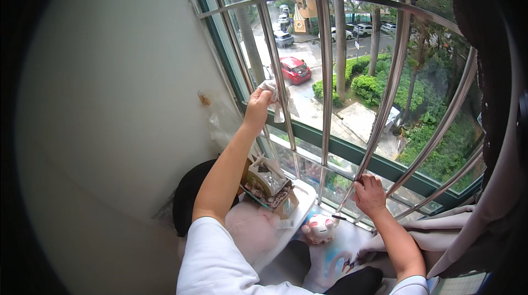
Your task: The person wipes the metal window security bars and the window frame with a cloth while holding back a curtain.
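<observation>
My left hand [260, 105] pinches a crumpled white cloth [279, 110] at one of the upright metal bars on the left side of the window. The lower part of the cloth hangs loose beside that bar. Lower and to the right, my right hand [370, 194] has its fingers curled at the window grille [385, 121], near where an upright bar meets a lower crossbar. The green-framed window pane [305, 101] lies behind the bars. Whether the cloth touches the bar or the glass cannot be told.
Below the grille stand a white plastic bin [307, 189] holding a pink plush item [249, 229] and an open box [284, 204], plus a white-and-pink figurine [319, 229]. A grey curtain [474, 229] hangs at right; a plain wall [115, 109] bounds the left.
</observation>
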Action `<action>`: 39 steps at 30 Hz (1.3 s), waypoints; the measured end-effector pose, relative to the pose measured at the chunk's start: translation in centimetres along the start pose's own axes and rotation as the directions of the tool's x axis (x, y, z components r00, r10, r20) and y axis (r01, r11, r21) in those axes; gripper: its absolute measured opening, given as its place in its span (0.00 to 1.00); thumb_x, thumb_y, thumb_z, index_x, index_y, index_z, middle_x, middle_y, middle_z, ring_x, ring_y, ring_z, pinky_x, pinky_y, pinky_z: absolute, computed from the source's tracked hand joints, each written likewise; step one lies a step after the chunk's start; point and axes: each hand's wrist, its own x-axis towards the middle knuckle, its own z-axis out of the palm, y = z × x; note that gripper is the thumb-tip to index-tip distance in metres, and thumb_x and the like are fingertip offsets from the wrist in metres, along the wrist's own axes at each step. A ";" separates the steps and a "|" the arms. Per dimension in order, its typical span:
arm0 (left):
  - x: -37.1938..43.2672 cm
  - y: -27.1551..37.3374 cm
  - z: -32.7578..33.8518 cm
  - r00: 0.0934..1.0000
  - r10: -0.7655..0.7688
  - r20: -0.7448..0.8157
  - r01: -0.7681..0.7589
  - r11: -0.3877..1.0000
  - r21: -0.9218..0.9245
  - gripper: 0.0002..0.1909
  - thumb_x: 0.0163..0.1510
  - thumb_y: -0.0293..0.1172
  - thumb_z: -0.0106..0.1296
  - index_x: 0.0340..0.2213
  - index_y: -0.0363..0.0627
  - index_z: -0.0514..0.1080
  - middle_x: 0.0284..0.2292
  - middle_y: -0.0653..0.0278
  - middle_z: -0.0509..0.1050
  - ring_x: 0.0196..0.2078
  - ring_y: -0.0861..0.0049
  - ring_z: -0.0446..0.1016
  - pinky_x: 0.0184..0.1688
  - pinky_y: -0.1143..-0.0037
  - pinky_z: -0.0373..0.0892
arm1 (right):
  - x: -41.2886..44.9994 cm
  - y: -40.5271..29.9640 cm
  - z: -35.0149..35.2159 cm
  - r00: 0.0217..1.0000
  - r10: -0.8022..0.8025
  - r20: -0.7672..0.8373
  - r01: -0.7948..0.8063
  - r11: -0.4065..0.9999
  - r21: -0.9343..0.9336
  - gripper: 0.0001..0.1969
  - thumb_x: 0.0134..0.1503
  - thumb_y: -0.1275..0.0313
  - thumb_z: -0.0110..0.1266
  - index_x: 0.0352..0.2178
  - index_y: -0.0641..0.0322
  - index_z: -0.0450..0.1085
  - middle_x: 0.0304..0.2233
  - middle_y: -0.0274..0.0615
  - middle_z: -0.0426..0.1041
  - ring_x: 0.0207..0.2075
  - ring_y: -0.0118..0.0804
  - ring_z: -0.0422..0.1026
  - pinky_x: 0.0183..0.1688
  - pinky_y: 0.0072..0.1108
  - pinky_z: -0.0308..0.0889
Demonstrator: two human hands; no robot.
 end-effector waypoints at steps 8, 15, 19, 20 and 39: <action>-2.1 -7.5 -3.9 0.993 0.024 0.111 -0.061 0.936 0.346 0.10 0.57 0.31 0.44 0.34 0.39 0.73 0.24 0.71 0.70 0.26 0.87 0.65 0.29 0.79 0.63 | 0.2 -0.5 0.1 1.000 -0.010 -0.024 0.010 1.000 0.005 0.09 0.45 0.71 0.57 0.32 0.55 0.71 0.37 0.40 0.69 0.44 0.42 0.68 0.44 0.32 0.63; -2.6 -5.8 -3.4 0.980 -0.117 0.161 -0.018 0.753 0.658 0.13 0.56 0.29 0.47 0.40 0.35 0.74 0.31 0.68 0.76 0.34 0.85 0.69 0.39 0.79 0.67 | -0.4 -0.1 -0.1 1.000 -0.003 0.011 0.003 1.000 0.010 0.13 0.44 0.71 0.57 0.34 0.54 0.71 0.40 0.41 0.69 0.45 0.43 0.68 0.43 0.34 0.63; -2.7 -3.9 -1.5 0.957 0.066 0.282 -0.280 0.453 0.846 0.10 0.54 0.29 0.49 0.36 0.37 0.73 0.25 0.52 0.76 0.27 0.63 0.76 0.33 0.69 0.70 | -0.6 0.2 0.1 0.999 0.026 0.040 -0.026 1.000 0.011 0.14 0.44 0.71 0.57 0.36 0.54 0.71 0.40 0.40 0.69 0.46 0.43 0.68 0.45 0.33 0.63; -2.4 -3.7 -2.0 0.942 0.124 0.311 -0.334 0.371 0.866 0.09 0.53 0.29 0.49 0.34 0.37 0.73 0.25 0.48 0.75 0.28 0.56 0.76 0.33 0.65 0.70 | -0.2 0.1 -0.1 1.000 0.014 0.023 -0.014 1.000 0.009 0.13 0.45 0.71 0.57 0.36 0.54 0.71 0.40 0.40 0.69 0.46 0.42 0.68 0.45 0.33 0.63; 7.8 10.6 -9.1 0.916 0.193 -0.352 -0.222 0.974 -0.043 0.16 0.64 0.42 0.39 0.39 0.44 0.71 0.37 0.64 0.75 0.40 0.73 0.74 0.45 0.72 0.69 | -0.7 0.0 0.2 0.999 0.029 0.043 -0.030 0.999 0.036 0.13 0.45 0.70 0.57 0.36 0.54 0.71 0.40 0.41 0.68 0.47 0.44 0.67 0.47 0.33 0.63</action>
